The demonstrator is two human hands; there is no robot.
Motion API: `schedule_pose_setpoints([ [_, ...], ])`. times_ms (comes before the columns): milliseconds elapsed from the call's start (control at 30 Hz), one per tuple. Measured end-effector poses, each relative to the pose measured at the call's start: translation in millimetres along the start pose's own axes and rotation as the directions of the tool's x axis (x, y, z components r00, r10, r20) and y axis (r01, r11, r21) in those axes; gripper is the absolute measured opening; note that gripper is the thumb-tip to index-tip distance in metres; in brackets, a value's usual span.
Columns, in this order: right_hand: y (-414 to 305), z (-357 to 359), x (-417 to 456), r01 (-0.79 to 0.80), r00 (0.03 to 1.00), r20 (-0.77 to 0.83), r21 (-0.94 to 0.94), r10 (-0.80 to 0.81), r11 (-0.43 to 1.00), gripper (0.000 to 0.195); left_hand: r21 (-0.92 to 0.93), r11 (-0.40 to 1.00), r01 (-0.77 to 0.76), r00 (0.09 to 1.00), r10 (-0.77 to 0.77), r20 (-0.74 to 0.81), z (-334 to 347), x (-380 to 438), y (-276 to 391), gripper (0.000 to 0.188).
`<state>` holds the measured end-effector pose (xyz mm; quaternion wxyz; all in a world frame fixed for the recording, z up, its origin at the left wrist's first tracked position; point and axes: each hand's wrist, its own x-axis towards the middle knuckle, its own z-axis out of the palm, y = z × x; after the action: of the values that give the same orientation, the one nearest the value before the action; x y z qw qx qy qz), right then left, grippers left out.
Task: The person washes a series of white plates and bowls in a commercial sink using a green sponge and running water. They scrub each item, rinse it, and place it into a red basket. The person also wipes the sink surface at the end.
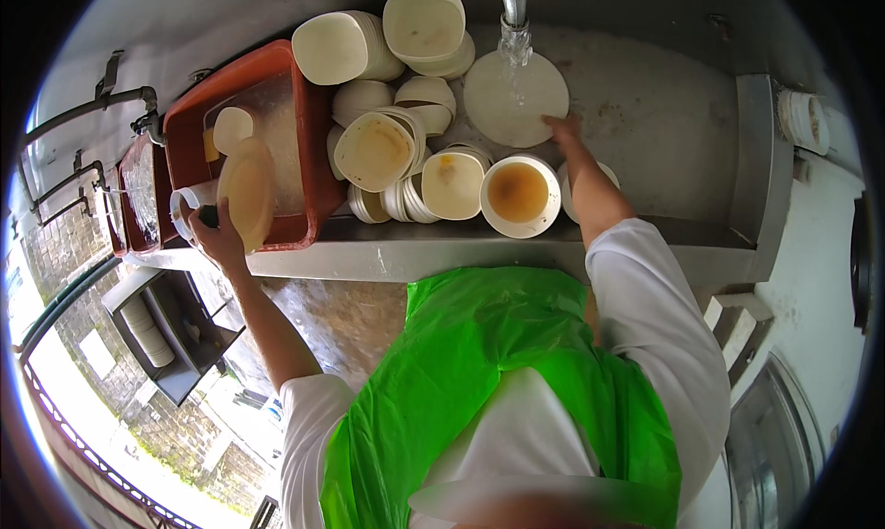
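My left hand (220, 239) grips a cream plate (249, 190), tilted on edge at the front rim of a red plastic basin (310, 149). A small dark thing (207, 216), perhaps a scouring pad, shows at the fingers. Beside that hand is a translucent plastic container (183, 207). To the right, the fingers of my right hand (565, 129) hold the edge of a round white plate (515, 104). Water from the faucet (513, 4) falls onto this plate. In the basin's cloudy water is a small white bowl (234, 129).
Stacked white square bowls (332, 48) and soiled bowls (377, 152) crowd the steel sink between my hands. A round bowl of brown liquid (520, 194) stands near the sink's front edge (387, 261). Another red basin (142, 194) is at far left, by wall pipes (104, 107).
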<state>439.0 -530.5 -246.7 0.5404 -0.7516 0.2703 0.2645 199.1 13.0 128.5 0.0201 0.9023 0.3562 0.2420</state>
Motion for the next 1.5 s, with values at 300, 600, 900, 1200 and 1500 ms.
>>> schedule_pose_setpoints([
  [300, -41, -39, -35, -0.392, 0.819, 0.573, 0.608, -0.040, 0.690, 0.031, -0.551, 0.825, 0.129, 0.982, -0.030, 0.185, 43, -5, 119, 0.028],
  [600, -108, -56, -128, 0.127, 0.934, 0.310, 0.180, -0.178, 0.976, 0.040, -0.751, 0.183, 0.634, 0.708, 0.254, 0.659, 91, -90, 284, 0.026],
  [900, -124, -109, -207, 0.170, 0.985, -0.038, 0.408, -0.169, 0.897, 0.045, -0.677, -0.070, 0.733, 0.633, 0.437, 0.640, 121, -106, 390, 0.021],
  [1200, -108, -146, -275, 0.073, 0.950, 0.158, 0.724, -0.268, 0.686, 0.050, -0.912, 0.328, 0.247, 0.792, 0.474, 0.385, 157, -97, 412, 0.029],
  [1500, -86, -102, -249, -0.141, 0.870, 0.289, 0.922, -0.399, 0.359, 0.052, -0.963, 0.080, -0.257, 0.127, 0.991, 0.049, 73, -197, 417, 0.066],
])
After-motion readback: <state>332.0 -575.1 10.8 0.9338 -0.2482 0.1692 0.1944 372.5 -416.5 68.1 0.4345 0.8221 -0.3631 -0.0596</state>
